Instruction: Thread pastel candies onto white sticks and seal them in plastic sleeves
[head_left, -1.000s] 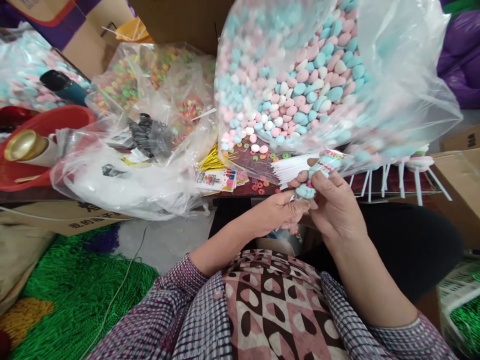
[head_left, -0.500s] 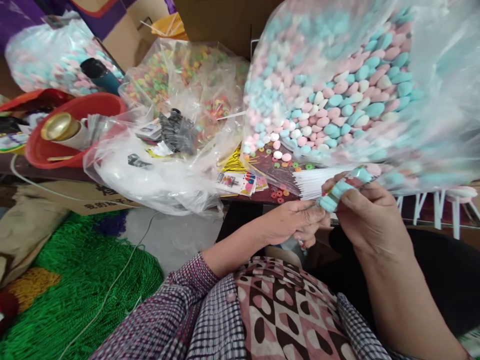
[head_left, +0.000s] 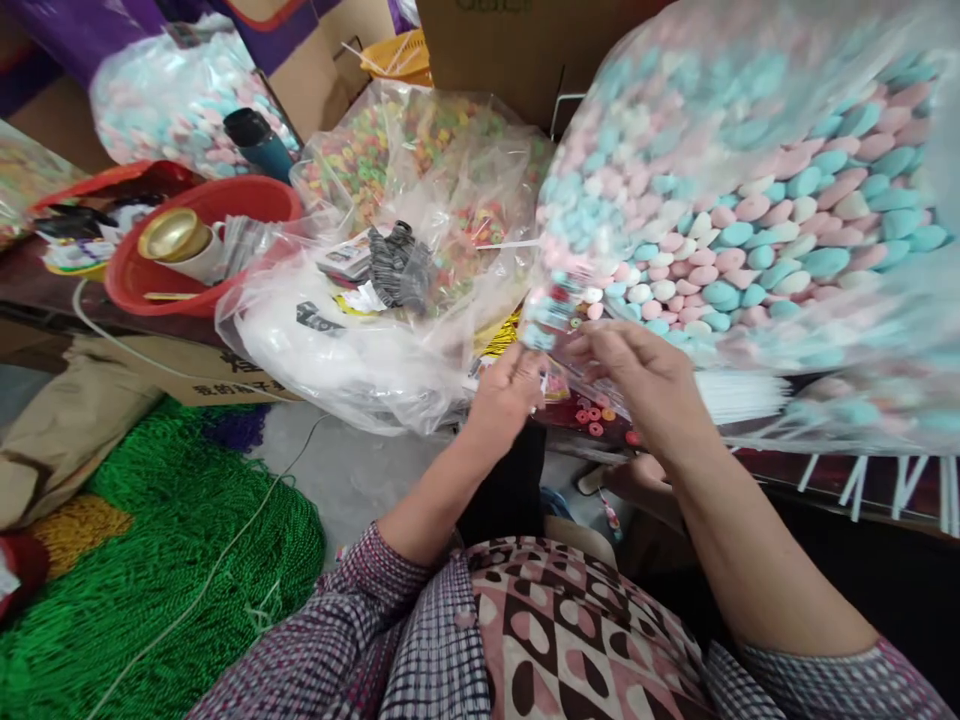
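Left hand [head_left: 504, 400]: pinching the lower end of one wrapped candy [head_left: 551, 315], blurred, which is extending beyond it. Right hand [head_left: 651, 385]: holding its fingers curled beside the candy; whether pinching anything, cannot tell. Candy rings [head_left: 594, 414]: lying between the hands. White sticks [head_left: 742, 397]: lying right of the right hand.

Basin [head_left: 266, 200] left, packet [head_left: 552, 318] before candy bag [head_left: 739, 250]

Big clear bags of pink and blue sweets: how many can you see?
2. A large bag sits at right, beyond the right hand; a second bag is at upper left, behind the red basin. More may be hidden.
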